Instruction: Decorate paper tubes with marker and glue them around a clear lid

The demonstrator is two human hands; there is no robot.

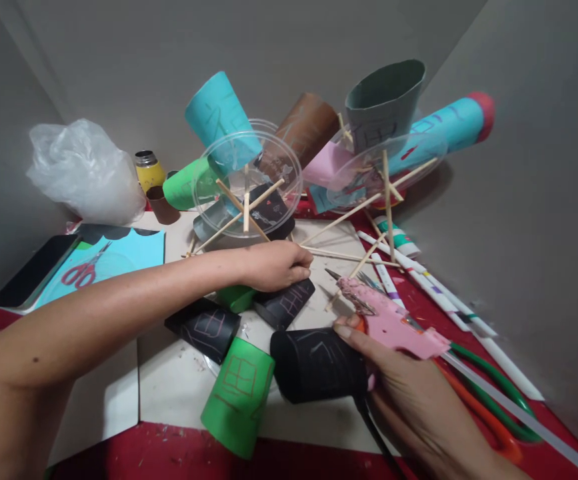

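My right hand (393,380) is wrapped round a pink glue gun (393,323), its nozzle pointing up and left. A black paper cup (319,365) lies just left of that hand. My left hand (281,265) reaches across the middle with its fingers curled down, over another black cup (289,301); whatever they hold is hidden. Behind it stands a frame of wooden sticks (247,207) with clear round discs (296,180) and blue, brown and green paper cups. A green cup (239,393) and a third black cup (206,330) lie in front.
At the left are red scissors (86,270) on blue paper (133,257), a plastic bag (86,170) and a yellow jar (149,172). A second stick frame (387,200) with cups stands back right. Markers (433,293) and green-handled scissors (511,393) lie along the right.
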